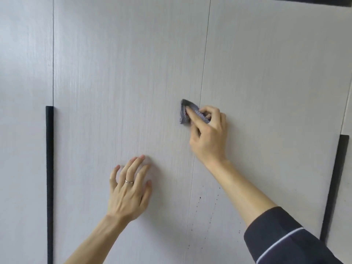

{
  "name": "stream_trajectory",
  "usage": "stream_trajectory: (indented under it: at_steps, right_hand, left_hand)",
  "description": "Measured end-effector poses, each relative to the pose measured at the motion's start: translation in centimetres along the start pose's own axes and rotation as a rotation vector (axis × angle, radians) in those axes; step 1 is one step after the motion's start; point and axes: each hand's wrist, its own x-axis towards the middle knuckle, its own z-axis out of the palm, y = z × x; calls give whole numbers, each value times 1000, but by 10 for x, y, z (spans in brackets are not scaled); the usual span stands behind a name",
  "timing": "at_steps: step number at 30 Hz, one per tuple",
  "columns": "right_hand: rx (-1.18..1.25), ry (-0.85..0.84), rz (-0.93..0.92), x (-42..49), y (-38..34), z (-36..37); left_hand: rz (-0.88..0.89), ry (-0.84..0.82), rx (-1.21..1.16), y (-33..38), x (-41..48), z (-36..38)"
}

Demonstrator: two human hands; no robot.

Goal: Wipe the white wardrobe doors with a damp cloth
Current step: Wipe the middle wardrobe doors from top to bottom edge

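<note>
White wardrobe doors fill the view; the middle door meets the right door at a thin vertical seam. My right hand grips a small grey cloth and holds it against the middle door, just left of the seam. My left hand, wearing a ring, presses flat on the middle door lower down, fingers spread. Small dark droplets and drip marks dot the right door below my right wrist.
A long black vertical handle runs down the left edge of the middle door. Another black handle lines the right door's far edge. A dark strip shows at the top right.
</note>
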Motion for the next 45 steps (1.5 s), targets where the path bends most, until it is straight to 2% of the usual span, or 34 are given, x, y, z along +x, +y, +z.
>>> stream_trajectory:
  at_steps: [6, 8, 10, 12, 14, 17, 21, 24, 26, 28, 31, 33, 35, 39, 42, 45]
  right_hand:
    - [94, -348, -477, -98, -39, 16]
    - [98, -375, -529, -89, -39, 17]
    - [92, -272, -398, -57, -42, 26]
    - [91, -120, -152, -15, -50, 36]
    - [85, -62, -22, 9, -62, 45]
    - [113, -139, -136, -15, -77, 53]
    - [141, -384, -385, -108, -74, 37]
    - [79, -461, -431, -144, -45, 9]
    - [47, -399, -417, -137, -17, -9]
    - [-6, -249, -318, -117, 12, -27]
    - [2, -12, 25, -80, 37, -39]
    - [43, 66, 144, -79, 37, -37]
    - [73, 25, 64, -106, 32, -35]
    - [98, -225, -94, -201, 34, -51]
    - [89, -393, -182, -227, 41, -66]
    - [49, -329, -151, -188, 52, -74]
  left_hand:
    - [-87, -145, 34, -42, -27, -22]
    - [-69, -178, 26, -51, -33, -26]
    - [-38, -200, 34, -55, -37, -29]
    - [-23, -211, 40, -56, -37, -31]
    - [-20, -220, 39, -57, -38, -31]
    - [-23, -236, 18, -58, -42, -29]
    - [-43, -243, -6, -58, -45, -31]
    - [-49, -225, -32, -52, -41, -33]
    - [-7, -212, -36, -43, -36, -32]
    - [71, -208, -46, -26, -29, -23]
    - [173, -202, -77, 10, -17, -6]
    - [223, -200, -81, 36, -8, 7]
    - [249, -192, -61, 55, -1, 16]
    - [221, -139, -21, 70, 1, 27]
    - [221, -104, 2, 70, -2, 31]
    - [227, -104, 0, 71, -5, 33]
